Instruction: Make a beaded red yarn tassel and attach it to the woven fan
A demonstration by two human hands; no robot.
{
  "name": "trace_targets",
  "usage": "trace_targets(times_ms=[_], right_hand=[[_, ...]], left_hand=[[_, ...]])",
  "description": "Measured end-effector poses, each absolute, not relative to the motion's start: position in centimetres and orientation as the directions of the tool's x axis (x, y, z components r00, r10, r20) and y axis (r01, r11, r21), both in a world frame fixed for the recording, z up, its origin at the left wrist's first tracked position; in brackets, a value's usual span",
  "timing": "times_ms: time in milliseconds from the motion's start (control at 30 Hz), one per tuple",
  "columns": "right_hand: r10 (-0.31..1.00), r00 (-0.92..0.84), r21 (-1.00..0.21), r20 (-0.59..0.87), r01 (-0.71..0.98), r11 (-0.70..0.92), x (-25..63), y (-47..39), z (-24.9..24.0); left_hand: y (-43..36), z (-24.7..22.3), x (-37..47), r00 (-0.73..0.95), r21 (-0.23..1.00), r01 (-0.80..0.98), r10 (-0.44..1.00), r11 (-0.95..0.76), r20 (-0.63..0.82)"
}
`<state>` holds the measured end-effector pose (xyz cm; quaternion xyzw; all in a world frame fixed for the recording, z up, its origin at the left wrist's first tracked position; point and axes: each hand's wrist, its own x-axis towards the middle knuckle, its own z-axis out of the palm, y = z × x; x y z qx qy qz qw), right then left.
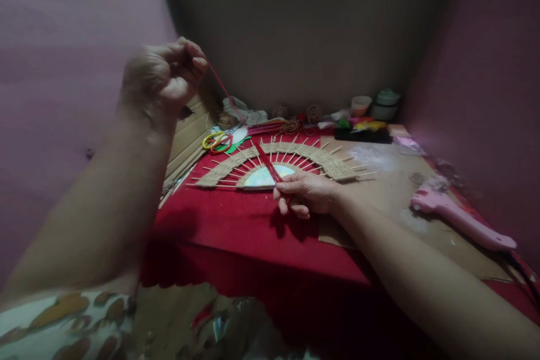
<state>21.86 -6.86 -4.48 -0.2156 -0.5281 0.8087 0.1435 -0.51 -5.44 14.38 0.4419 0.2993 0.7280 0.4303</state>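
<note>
My left hand [169, 73] is raised at the upper left, its fingers pinched on one end of a thin red string [223, 87] that slants tautly down to the right. Over the table, my right hand [304, 194] pinches a red bundle of strands [267, 161] between thumb and fingers. Behind and below the bundle lies a fan-shaped piece of sticks with a twine-wrapped arch [306, 151]. A pale half-disc [264, 176] sits at its centre, partly covered by the bundle and near my right fingertips.
Yellow- and red-handled scissors [220, 142] lie at the back left. A pink glue gun [459, 216] rests on cardboard [379, 197] at the right. Twine balls, a cup [361, 106] and a lidded jar [386, 105] line the back of the red-covered table [236, 236].
</note>
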Motion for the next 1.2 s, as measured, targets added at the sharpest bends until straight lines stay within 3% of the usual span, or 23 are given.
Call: trace_targets(times_ms=[267,400,567,700,867,967,1033,1200], right_hand=[[0.466,-0.87,-0.942,-0.161,-0.005,-0.335,21.7,-6.5,-5.0],[0.437,-0.889,-0.953,-0.14,0.001,-0.302,21.8,-6.6,-4.9],[0.553,-0.833,-0.989,0.009,-0.089,-0.117,22.3,-7.0,-4.2],[0.771,-0.63,-0.994,0.093,-0.101,0.037,22.7,-6.6,-3.3],[0.939,-0.147,-0.948,0.31,-0.121,0.294,23.1,-5.4,-2.2],[0.952,0.179,-0.946,0.249,-0.164,0.278,23.7,-4.5,-1.8],[0.937,0.308,-0.958,0.168,-0.174,0.229,24.2,-4.1,-1.8],[0.929,0.366,-0.97,0.059,-0.198,0.14,24.7,-3.9,-1.9]], left_hand=[[-4.7,14.6,-0.1,-0.285,0.752,-0.296,0.806,-0.589,0.519],[-5.2,14.8,0.5,-0.218,0.714,-0.317,0.781,-0.624,0.585],[-8.5,15.9,2.8,-0.148,0.715,-0.394,0.808,-0.577,0.571],[-11.2,17.0,4.5,-0.087,0.744,-0.371,0.818,-0.556,0.569],[-12.6,17.6,5.3,-0.007,0.756,-0.304,0.795,-0.58,0.607],[-12.8,17.8,5.4,0.013,0.751,-0.312,0.788,-0.581,0.615],[-12.9,17.9,5.4,0.009,0.749,-0.328,0.79,-0.576,0.612],[-13.0,18.2,5.2,-0.018,0.728,-0.388,0.794,-0.565,0.607]])
